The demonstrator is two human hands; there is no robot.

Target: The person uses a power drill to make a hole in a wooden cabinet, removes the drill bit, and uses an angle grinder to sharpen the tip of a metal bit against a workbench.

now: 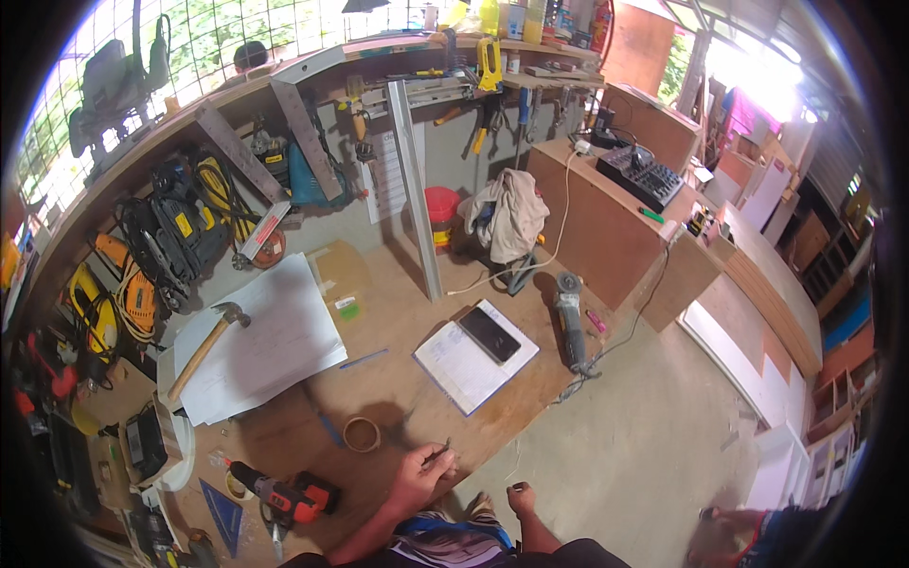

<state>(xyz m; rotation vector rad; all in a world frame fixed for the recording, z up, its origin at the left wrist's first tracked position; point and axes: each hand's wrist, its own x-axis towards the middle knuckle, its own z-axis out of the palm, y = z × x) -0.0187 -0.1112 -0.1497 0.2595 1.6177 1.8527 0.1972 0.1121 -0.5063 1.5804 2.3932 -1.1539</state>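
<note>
My left hand is raised near the workbench's front edge, fingers pinched on a small dark thin object. My right hand hangs lower over the floor with curled fingers, their contents hidden. Left of my hands are a round wooden cup and a red-black cordless drill. An open notebook with a dark phone on it lies on the workbench. A hammer rests on white paper sheets.
An angle grinder lies at the bench's right, beside a cabinet bearing an audio mixer. An upright metal channel, draped cloth and power tools line the back. Another person is at lower right, another's head outside the mesh.
</note>
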